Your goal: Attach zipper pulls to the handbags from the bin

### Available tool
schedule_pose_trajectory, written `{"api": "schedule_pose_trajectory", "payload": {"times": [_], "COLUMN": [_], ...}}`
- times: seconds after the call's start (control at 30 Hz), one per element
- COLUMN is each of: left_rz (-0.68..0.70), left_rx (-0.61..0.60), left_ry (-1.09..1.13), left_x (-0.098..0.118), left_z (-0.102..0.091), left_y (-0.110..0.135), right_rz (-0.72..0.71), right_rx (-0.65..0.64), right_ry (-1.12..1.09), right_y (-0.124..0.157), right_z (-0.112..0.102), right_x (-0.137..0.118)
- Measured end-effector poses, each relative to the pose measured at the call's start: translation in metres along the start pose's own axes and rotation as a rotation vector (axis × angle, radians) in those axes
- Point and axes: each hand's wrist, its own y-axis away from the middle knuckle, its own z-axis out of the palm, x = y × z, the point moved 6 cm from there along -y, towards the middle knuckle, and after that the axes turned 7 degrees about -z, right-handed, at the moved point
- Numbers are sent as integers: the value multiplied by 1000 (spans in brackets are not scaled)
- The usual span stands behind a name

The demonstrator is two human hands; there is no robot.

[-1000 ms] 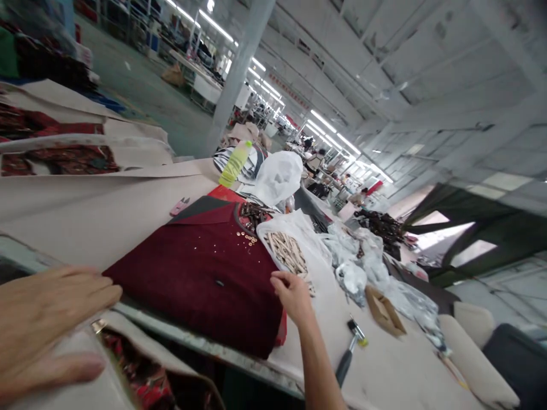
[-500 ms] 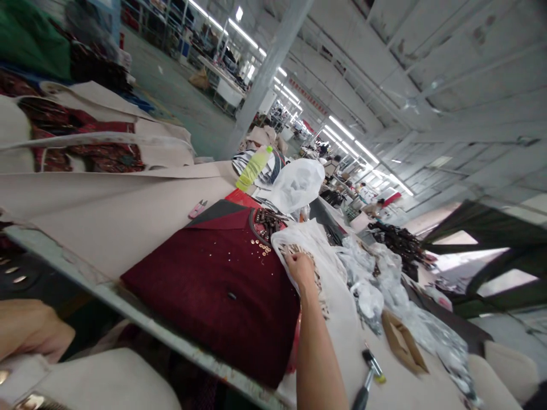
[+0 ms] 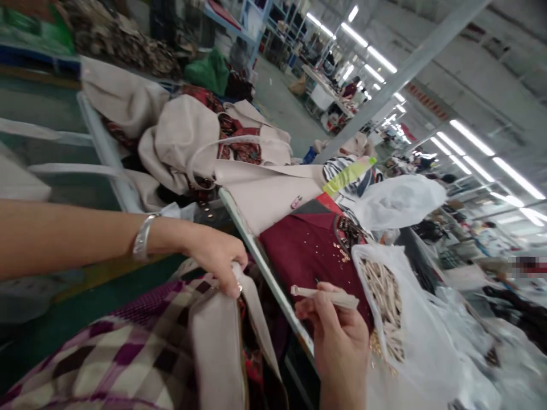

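My left hand [image 3: 216, 253] is pinching the cream bag [image 3: 216, 336] by its top edge, thumb and fingers closing on it beside a small metal fitting. A silver bracelet [image 3: 144, 236] is circling that wrist. The bag's mouth is gaping a little, with red patterned lining [image 3: 255, 367] showing inside, and the bag is sitting in front of the table, over a checked cloth [image 3: 128, 347] in purple, brown and cream.

My right hand [image 3: 337, 333] is gripping a short cream strap [image 3: 304, 292] between thumb and fingers, above the near edge of the table [image 3: 252, 246]. The strap is lying across my fingers, its looped end pointing toward the bag and staying well apart from it.

Behind that hand, a maroon cloth [image 3: 294, 245] is covering part of the table, with small gold pieces [image 3: 343, 251] scattering over its far side. Just to the right, more cream strips [image 3: 382, 299] are lying on a white plastic bag [image 3: 427, 347]. Farther back, a yellow-green bottle [image 3: 348, 176] is leaning in my view, and a pink clipper [image 3: 296, 201] is resting near the maroon cloth.
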Motion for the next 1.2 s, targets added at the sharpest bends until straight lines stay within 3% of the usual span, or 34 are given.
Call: {"api": "schedule_pose_trajectory", "payload": {"times": [0.1, 0.23, 0.37, 0.6, 0.93, 1.2], "left_rz": [-162, -130, -189, -281, -325, -340], "left_rx": [-268, -288, -320, -283, -377, -382], "left_ry": [225, 371, 273, 182, 123, 216], "left_x": [6, 11, 6, 6, 11, 3], "left_z": [5, -1, 3, 4, 4, 7], "left_y": [7, 11, 14, 16, 16, 13], "right_rz": [-222, -445, -608, -583, -718, -602], "right_rx": [-86, -188, -202, -260, -210, -145], "right_ry": [282, 529, 606, 628, 729, 703], "right_y": [24, 40, 46, 54, 58, 53], "right_z": [32, 63, 78, 85, 90, 79], "right_x": [-16, -37, -49, -27, -40, -32]}}
